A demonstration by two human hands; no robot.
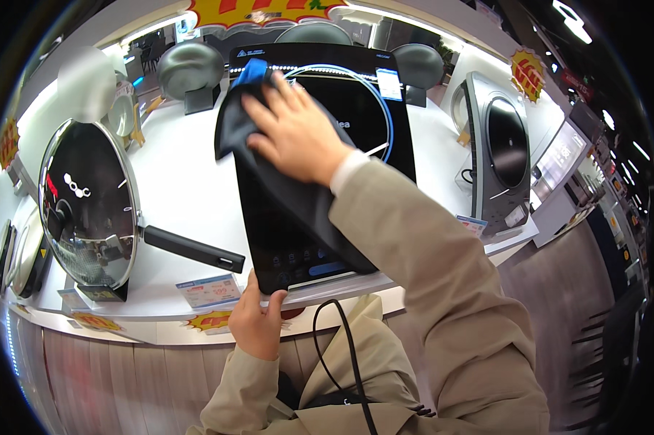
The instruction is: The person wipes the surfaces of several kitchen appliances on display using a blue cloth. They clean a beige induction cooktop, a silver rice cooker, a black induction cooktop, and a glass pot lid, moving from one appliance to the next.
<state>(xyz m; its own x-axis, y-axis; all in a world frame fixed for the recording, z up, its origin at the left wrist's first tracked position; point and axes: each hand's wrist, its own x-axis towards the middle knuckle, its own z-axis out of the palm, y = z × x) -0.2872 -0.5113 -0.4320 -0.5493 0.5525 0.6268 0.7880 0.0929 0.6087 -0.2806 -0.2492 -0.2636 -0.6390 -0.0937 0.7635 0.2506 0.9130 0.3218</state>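
A black glass induction cooktop [407, 152] with a blue ring marking is propped on the white counter in front of me. My right hand [294, 134] lies with spread fingers on a dark grey cloth [291, 192], pressing it against the upper left of the glass. The cloth trails down across the cooktop, passing beneath my right forearm. At the near left corner of the cooktop, my left hand [258, 319] pinches the edge between thumb and fingers.
On the left stands a pan with a glass lid [88, 203], its black handle [193, 249] pointing toward the cooktop. A grey cooker [501, 152] stands upright to the right. Dark round pans [189, 69] line the back. A price card [209, 290] sits along the front edge. A black cable [349, 348] hangs before me.
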